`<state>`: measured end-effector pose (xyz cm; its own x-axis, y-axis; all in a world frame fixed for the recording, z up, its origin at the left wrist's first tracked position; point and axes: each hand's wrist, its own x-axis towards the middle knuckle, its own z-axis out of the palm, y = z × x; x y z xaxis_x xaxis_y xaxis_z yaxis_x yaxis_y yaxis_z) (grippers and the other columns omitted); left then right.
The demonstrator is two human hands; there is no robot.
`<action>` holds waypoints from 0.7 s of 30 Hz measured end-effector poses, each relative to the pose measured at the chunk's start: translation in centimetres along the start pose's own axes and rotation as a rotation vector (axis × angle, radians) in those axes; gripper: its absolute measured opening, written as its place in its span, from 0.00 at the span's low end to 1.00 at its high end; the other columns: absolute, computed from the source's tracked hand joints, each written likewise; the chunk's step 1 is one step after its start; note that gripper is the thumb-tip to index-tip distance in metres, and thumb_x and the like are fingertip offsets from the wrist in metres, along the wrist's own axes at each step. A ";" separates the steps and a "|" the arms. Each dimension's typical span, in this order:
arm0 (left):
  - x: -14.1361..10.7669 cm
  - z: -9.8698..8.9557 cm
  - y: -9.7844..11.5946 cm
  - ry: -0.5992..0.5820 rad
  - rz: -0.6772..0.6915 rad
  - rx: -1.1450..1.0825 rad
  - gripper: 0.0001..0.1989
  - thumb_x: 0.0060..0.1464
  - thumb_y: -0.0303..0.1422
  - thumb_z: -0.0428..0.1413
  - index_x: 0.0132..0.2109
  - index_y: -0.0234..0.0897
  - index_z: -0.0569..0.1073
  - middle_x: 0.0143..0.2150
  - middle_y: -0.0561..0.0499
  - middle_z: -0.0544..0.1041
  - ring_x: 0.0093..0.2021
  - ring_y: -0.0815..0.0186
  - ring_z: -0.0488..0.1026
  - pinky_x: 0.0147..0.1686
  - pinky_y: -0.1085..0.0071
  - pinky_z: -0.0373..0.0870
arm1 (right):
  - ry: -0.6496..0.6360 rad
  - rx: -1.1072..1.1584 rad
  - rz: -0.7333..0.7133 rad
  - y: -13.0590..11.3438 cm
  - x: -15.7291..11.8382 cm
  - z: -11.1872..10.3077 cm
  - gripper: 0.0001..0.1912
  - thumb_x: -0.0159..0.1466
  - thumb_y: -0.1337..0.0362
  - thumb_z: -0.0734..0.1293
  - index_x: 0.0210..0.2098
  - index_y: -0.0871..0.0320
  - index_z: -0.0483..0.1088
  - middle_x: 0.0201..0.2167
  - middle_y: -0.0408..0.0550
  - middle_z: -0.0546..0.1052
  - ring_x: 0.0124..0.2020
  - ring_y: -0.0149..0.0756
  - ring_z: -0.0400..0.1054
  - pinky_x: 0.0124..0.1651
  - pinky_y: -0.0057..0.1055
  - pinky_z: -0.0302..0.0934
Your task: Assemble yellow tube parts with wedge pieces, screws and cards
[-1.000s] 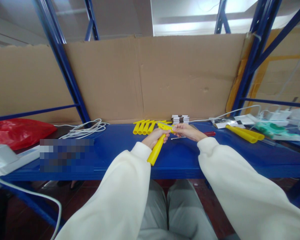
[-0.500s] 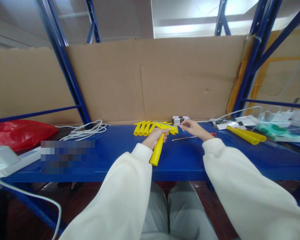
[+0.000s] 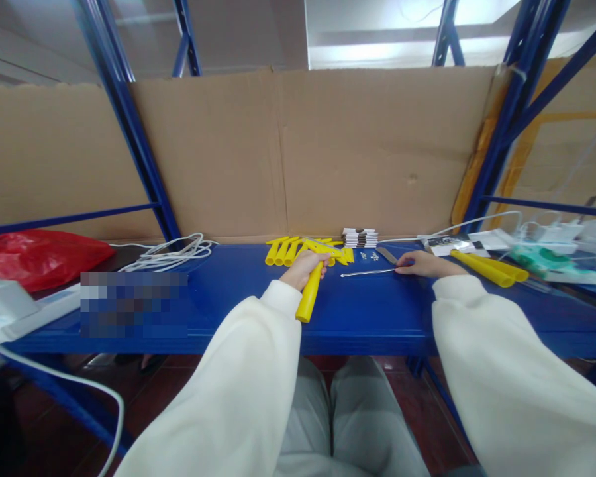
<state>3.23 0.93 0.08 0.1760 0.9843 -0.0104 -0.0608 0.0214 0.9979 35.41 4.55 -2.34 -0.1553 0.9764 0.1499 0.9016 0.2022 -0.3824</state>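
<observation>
Head view is showing me the left hand (image 3: 304, 266) keeping its fingers wrapped closed around a yellow tool (image 3: 308, 298), which is slanting over the middle of the counter (image 3: 238, 291). My right hand (image 3: 417, 264) is curling its fingers over one end of a metal rod (image 3: 367, 272); I'm not managing to tell how firmly. Yellow pieces (image 3: 279, 253) are lying behind, beside stacked packets (image 3: 360, 238).
</observation>
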 end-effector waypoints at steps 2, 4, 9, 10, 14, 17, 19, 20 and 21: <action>0.0 0.0 0.0 0.010 -0.009 0.001 0.10 0.56 0.19 0.53 0.27 0.32 0.68 0.18 0.55 0.68 0.13 0.77 0.58 0.15 0.78 0.55 | -0.022 0.025 -0.021 -0.2 -0.1 0.2 0.16 0.49 0.48 0.72 0.29 0.54 0.78 0.33 0.49 0.81 0.38 0.48 0.75 0.44 0.39 0.69; -0.1 0.0 0.1 0.024 -0.025 -0.002 0.10 0.55 0.19 0.55 0.27 0.33 0.68 0.18 0.56 0.68 0.13 0.78 0.58 0.15 0.79 0.55 | -0.028 0.042 -0.038 -0.4 -0.2 0.3 0.14 0.50 0.50 0.72 0.28 0.54 0.77 0.33 0.49 0.81 0.38 0.47 0.75 0.45 0.39 0.69; -0.3 0.0 0.3 0.046 -0.065 -0.004 0.11 0.55 0.20 0.57 0.27 0.34 0.66 0.17 0.57 0.66 0.14 0.77 0.59 0.15 0.79 0.56 | 0.039 0.042 -0.095 -0.2 -0.1 0.6 0.09 0.52 0.55 0.71 0.28 0.53 0.74 0.30 0.47 0.81 0.34 0.44 0.74 0.42 0.39 0.69; -0.2 -0.1 0.3 0.052 -0.071 0.000 0.11 0.55 0.21 0.57 0.27 0.34 0.66 0.17 0.57 0.66 0.14 0.77 0.59 0.16 0.79 0.56 | 0.076 0.040 -0.112 0.0 -0.1 0.7 0.08 0.52 0.56 0.70 0.28 0.53 0.73 0.30 0.47 0.80 0.34 0.44 0.74 0.41 0.39 0.69; 0.1 -0.1 0.1 0.071 -0.100 0.034 0.11 0.56 0.22 0.57 0.26 0.34 0.67 0.16 0.57 0.65 0.14 0.77 0.59 0.16 0.79 0.56 | 0.247 0.061 -0.183 0.3 0.5 1.0 0.09 0.54 0.55 0.68 0.30 0.53 0.72 0.30 0.47 0.80 0.33 0.43 0.73 0.40 0.39 0.69; 0.2 -0.2 0.1 0.083 -0.131 0.065 0.14 0.55 0.23 0.59 0.24 0.35 0.66 0.16 0.58 0.64 0.14 0.76 0.59 0.15 0.78 0.56 | 0.333 0.096 -0.227 0.5 0.9 1.1 0.10 0.56 0.54 0.67 0.32 0.53 0.73 0.32 0.49 0.80 0.34 0.43 0.73 0.41 0.40 0.69; 0.2 -0.2 0.1 0.091 -0.142 0.084 0.15 0.56 0.22 0.59 0.24 0.35 0.66 0.16 0.57 0.65 0.13 0.76 0.59 0.15 0.77 0.56 | 0.386 0.074 -0.244 0.7 1.2 1.1 0.11 0.56 0.54 0.68 0.34 0.53 0.74 0.33 0.50 0.80 0.35 0.44 0.73 0.42 0.42 0.69; 0.1 -0.1 0.1 0.093 -0.148 0.093 0.14 0.56 0.22 0.58 0.24 0.35 0.66 0.16 0.57 0.65 0.14 0.76 0.60 0.15 0.77 0.57 | 0.411 0.052 -0.250 0.9 1.3 1.1 0.12 0.57 0.53 0.68 0.36 0.53 0.75 0.34 0.50 0.80 0.36 0.45 0.74 0.42 0.43 0.69; 0.0 -0.1 0.1 0.095 -0.152 0.099 0.14 0.56 0.21 0.57 0.24 0.35 0.66 0.16 0.57 0.65 0.14 0.75 0.60 0.16 0.77 0.57 | 0.436 0.028 -0.254 1.0 1.4 1.1 0.13 0.57 0.53 0.68 0.37 0.53 0.75 0.34 0.50 0.80 0.38 0.46 0.73 0.43 0.44 0.69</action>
<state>3.13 0.97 0.22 0.0821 0.9833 -0.1625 0.0576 0.1581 0.9857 35.66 6.19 -3.58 -0.1796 0.7749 0.6060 0.8450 0.4369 -0.3082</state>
